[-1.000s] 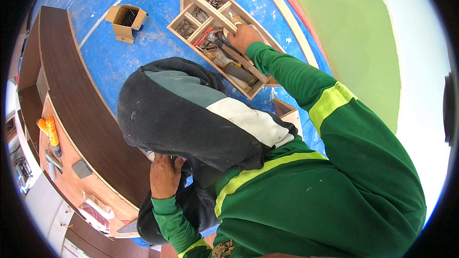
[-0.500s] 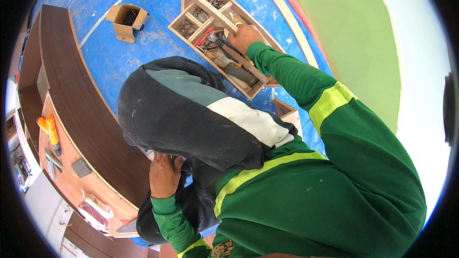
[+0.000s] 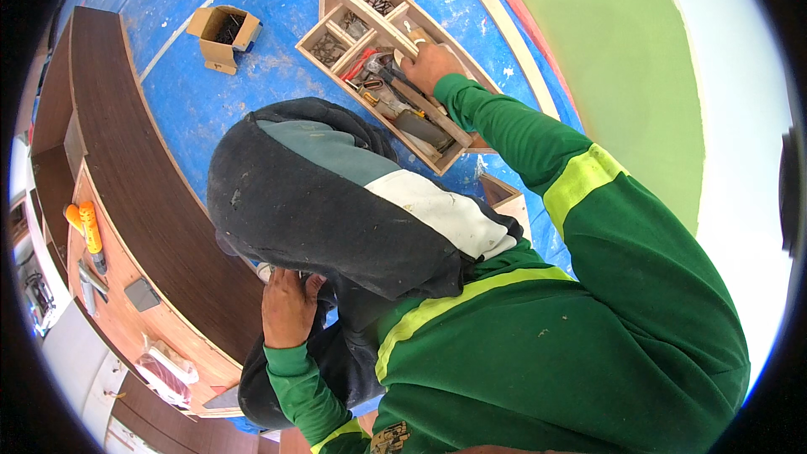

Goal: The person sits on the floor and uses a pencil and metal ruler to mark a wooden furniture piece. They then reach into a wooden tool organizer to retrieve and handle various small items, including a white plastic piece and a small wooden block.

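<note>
My right hand (image 3: pixel 430 67) is closed round the centre handle bar (image 3: pixel 370 17) of a wooden toolbox (image 3: pixel 395 129) on the blue-covered floor. A hammer (image 3: pixel 424 105), red-handled pliers (image 3: pixel 360 61) and other hand tools lie in the box near my fingers. Its far compartments hold loose fasteners (image 3: pixel 380 3). At lower left my left hand (image 3: pixel 288 307) is closed beside my bent knee; a small pale round piece (image 3: pixel 265 272) shows at its fingertips. What that hand holds is partly hidden. My thigh in dark trousers (image 3: pixel 311 202) lies between both hands.
On the left runs a dark brown wooden panel (image 3: pixel 160 202), with an orange drill (image 3: pixel 88 235) and a flat grey piece (image 3: pixel 143 294) on the lighter board beside it. An open carton of dark screws (image 3: pixel 220 59) stands on the floor. A green wall (image 3: pixel 639 92) rises at right.
</note>
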A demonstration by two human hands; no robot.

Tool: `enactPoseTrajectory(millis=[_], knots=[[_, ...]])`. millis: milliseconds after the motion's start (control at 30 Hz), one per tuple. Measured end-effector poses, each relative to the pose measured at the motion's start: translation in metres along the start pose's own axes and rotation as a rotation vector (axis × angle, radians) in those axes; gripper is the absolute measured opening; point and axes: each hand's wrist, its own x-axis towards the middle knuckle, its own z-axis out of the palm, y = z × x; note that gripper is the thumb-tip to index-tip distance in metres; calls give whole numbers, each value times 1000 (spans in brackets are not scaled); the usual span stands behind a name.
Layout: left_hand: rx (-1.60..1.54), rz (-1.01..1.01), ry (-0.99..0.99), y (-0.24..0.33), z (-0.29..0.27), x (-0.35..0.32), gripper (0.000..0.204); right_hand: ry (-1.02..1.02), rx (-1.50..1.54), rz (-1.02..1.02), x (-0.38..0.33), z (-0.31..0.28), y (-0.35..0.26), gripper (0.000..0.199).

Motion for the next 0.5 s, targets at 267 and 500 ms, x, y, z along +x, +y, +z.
enactPoseTrajectory(millis=[267, 500], knots=[[0, -12, -14, 2, -2, 0, 48, 13, 6, -7, -2, 0, -1, 49], [-4, -19, -16, 5, -5, 0, 49, 25, 15, -3, -2, -1, -2, 48]])
